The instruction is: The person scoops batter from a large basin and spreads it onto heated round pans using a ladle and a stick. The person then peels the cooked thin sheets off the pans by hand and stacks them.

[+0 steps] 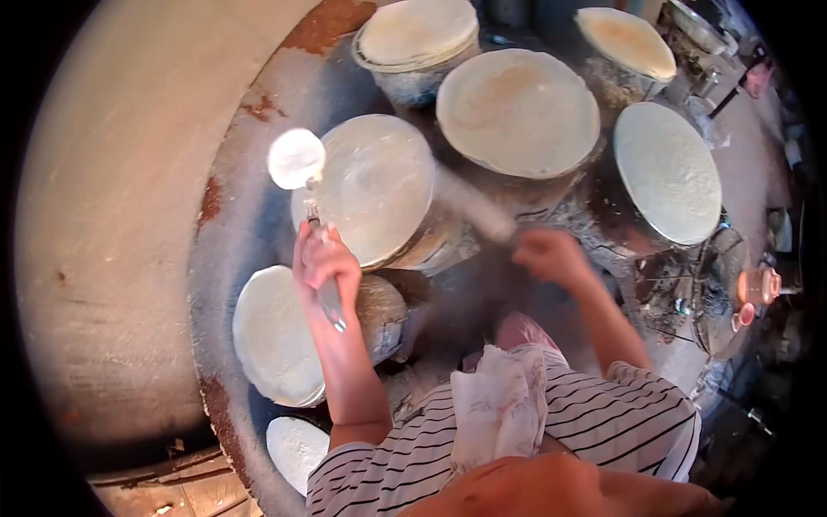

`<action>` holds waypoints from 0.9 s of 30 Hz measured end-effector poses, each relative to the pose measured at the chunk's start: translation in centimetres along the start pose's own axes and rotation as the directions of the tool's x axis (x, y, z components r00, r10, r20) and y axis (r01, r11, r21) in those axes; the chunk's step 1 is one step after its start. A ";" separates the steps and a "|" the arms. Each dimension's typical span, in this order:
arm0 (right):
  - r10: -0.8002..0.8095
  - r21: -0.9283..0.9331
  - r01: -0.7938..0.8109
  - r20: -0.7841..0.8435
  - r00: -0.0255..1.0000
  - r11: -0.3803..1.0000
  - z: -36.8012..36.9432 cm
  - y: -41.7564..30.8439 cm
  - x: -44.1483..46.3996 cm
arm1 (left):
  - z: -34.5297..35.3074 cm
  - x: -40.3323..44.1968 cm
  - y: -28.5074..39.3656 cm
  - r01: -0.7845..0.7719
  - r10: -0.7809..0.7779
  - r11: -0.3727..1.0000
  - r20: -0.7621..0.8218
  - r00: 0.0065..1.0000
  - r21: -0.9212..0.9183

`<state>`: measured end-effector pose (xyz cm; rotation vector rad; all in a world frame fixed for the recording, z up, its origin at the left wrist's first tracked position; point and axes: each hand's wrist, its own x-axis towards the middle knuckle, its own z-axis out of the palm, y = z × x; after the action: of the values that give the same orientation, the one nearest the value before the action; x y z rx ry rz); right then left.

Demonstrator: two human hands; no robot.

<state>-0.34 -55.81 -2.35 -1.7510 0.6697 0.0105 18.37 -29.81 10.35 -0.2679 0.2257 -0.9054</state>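
My left hand [326,263] is closed around the handle of a metal ladle [312,207]. White batter [296,158] shows in its bowl, which is held near the left edge of a pale round sheet [379,185] on a drum-like stand. My right hand [556,258], smeared by motion, grips the near end of a long, light-coloured stick or flat spatula [472,205]. The blurred tool points up and left, its far end near that same sheet's right edge. Whether it touches the sheet, I cannot tell.
More pale rounds surround me: one with a browned patch [517,112], one at the right [668,172], one at lower left [277,336]. Stacked sheets [418,30] stand at the back. A pinkish-orange container [756,285] is at the far right. A tan wall-like surface [129,233] fills the left.
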 end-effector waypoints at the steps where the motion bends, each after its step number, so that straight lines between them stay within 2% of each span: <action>1: 0.078 -0.015 -0.081 -0.167 0.983 0.997 -4.0 0.2 0.4 | -0.3 0.8 -1.5 0.036 -0.038 0.999 0.051 0.998 0.036; 2: -0.049 0.026 0.059 -0.281 0.959 0.998 -7.5 2.4 2.2 | -0.6 1.5 -2.8 0.064 -0.071 0.995 0.098 0.993 0.073; 3: -0.051 0.101 0.086 -0.307 0.950 0.991 -10.8 3.5 4.0 | -1.0 2.5 -4.2 0.088 -0.105 0.989 0.147 0.984 0.116; 4: -0.063 0.171 0.126 -0.332 0.941 0.977 -13.3 3.9 5.5 | -1.0 4.1 -5.2 0.115 -0.117 0.993 0.119 0.986 0.028; 6: -0.006 -0.117 -0.033 -0.318 0.948 0.993 -16.5 3.3 8.6 | -0.6 8.5 -6.8 0.160 -0.146 0.977 0.104 0.984 -0.138; 7: -0.346 -0.397 0.207 -0.320 0.882 0.894 -17.7 7.1 12.5 | -1.0 10.3 -7.0 0.192 -0.175 0.957 0.096 0.980 -0.217; 8: -0.269 -0.480 0.111 -0.276 0.923 0.871 -18.6 4.9 13.2 | -2.0 11.7 -7.4 0.191 -0.174 0.956 0.093 0.980 -0.222; 10: -0.295 -0.561 0.125 -0.225 0.929 0.818 -19.6 4.5 16.7 | -3.4 14.3 -8.9 0.165 -0.153 0.953 0.068 0.986 -0.252; 14: -0.438 -0.638 0.287 -0.088 0.895 0.715 -20.4 2.0 20.9 | -2.9 17.6 -14.1 0.048 -0.052 0.932 -0.002 0.999 -0.359; 15: -0.505 -0.635 0.364 -0.048 0.862 0.682 -20.9 3.1 21.7 | -3.4 17.2 -14.5 0.041 -0.033 0.967 0.037 0.999 -0.252; 17: -0.442 -0.643 0.323 -0.027 0.897 0.695 -22.3 4.3 20.8 | -3.7 16.3 -16.6 0.007 -0.005 1.000 0.083 0.997 -0.023; 19: -0.341 -0.709 0.229 -0.018 0.940 0.667 -22.6 3.6 19.7 | -4.8 17.4 -16.7 0.022 -0.031 0.993 0.076 0.997 0.115; 20: -0.360 -0.721 0.259 0.013 0.933 0.643 -22.3 3.4 20.0 | -5.3 17.9 -16.8 0.030 -0.045 0.983 0.073 0.996 0.184; 22: -0.448 -0.750 0.328 0.047 0.893 0.574 -21.7 1.3 23.5 | -4.6 19.6 -16.7 -0.047 0.046 0.963 -0.011 0.999 -0.267; 24: -0.428 -0.732 0.337 0.069 0.901 0.592 -20.9 0.7 24.0 | -7.4 19.7 -15.1 0.057 -0.027 0.952 0.103 0.994 -0.301; 26: -0.446 -0.612 0.438 0.151 0.882 0.658 -22.6 3.2 22.7 | -6.4 16.9 -18.0 -0.140 0.133 0.954 -0.044 0.990 -0.264; 27: -0.440 -0.524 0.469 0.189 0.878 0.711 -23.6 4.8 22.5 | -7.3 15.1 -17.6 -0.085 0.129 0.943 0.118 0.985 -0.322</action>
<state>8.41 -87.18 -7.36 -2.4461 0.1691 -0.1017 12.07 -53.17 7.92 -0.6089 0.2554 -0.7368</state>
